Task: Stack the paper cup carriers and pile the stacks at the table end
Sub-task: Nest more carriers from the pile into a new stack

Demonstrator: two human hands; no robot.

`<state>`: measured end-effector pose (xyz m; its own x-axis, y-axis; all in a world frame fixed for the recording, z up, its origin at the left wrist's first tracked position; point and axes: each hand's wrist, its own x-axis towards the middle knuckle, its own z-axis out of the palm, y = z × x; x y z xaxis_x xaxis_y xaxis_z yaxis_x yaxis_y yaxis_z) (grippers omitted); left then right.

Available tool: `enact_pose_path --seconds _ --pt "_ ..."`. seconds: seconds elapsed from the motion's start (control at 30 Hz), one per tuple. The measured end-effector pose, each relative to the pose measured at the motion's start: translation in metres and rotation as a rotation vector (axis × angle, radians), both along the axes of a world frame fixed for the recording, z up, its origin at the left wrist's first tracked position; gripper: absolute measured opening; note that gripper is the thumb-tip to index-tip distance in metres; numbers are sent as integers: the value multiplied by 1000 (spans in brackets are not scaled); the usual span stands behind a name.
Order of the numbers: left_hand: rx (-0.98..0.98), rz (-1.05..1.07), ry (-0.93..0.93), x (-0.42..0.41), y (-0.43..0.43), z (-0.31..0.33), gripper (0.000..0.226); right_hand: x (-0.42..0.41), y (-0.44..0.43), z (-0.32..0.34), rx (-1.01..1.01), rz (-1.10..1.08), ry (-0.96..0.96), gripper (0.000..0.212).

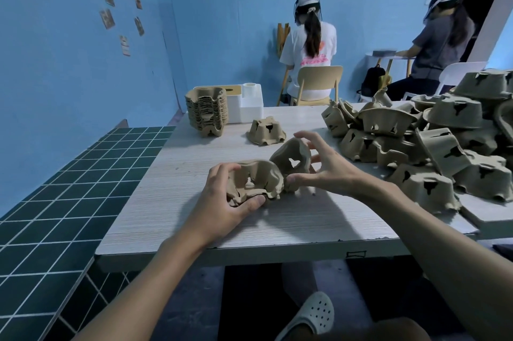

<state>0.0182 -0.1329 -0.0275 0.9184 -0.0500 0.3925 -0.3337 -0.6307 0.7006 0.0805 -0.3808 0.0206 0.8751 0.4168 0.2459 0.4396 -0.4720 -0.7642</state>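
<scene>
Our left hand [230,197] grips a brown moulded-pulp cup carrier [256,176] on the pale table [172,201] while our right hand [329,171], fingers spread, barely touches the second tilted carrier [291,158], which may topple before nesting.

Dim, bluish cast; soft arm shadows on table [277,218]; wide-angle bending at edges; slight overall softness.
</scene>
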Motion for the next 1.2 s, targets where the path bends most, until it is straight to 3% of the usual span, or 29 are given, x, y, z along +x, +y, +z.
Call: enact_pose_path --seconds 0.13,0.27,0.37,0.5,0.63,0.77,0.93,1.07,1.2 --pt "-14 -2 11 0 1 0 74 0 -6 -2 143 -91 -24 48" --pt "-39 -9 9 2 0 -1 79 0 -10 -1 370 -270 -53 48" --pt "-109 -37 31 2 1 -1 99 -9 6 11 480 -150 -1 46" --pt "-151 -84 32 2 0 0 129 -19 38 12 404 24 67 49" --pt "-277 -144 0 4 1 -6 131 -19 50 0 236 64 104 58" --pt "-230 -85 -7 7 3 -7 120 -7 41 2 285 -3 147 49" --pt "-31 -14 -32 9 5 -6 55 41 45 -1 181 -182 45 35" --pt "-59 52 -52 13 7 -10 34 87 62 -4 -48 -279 -66 41" --pt "-66 74 -33 16 8 -11 33 131 81 -10 -333 -385 -143 53"
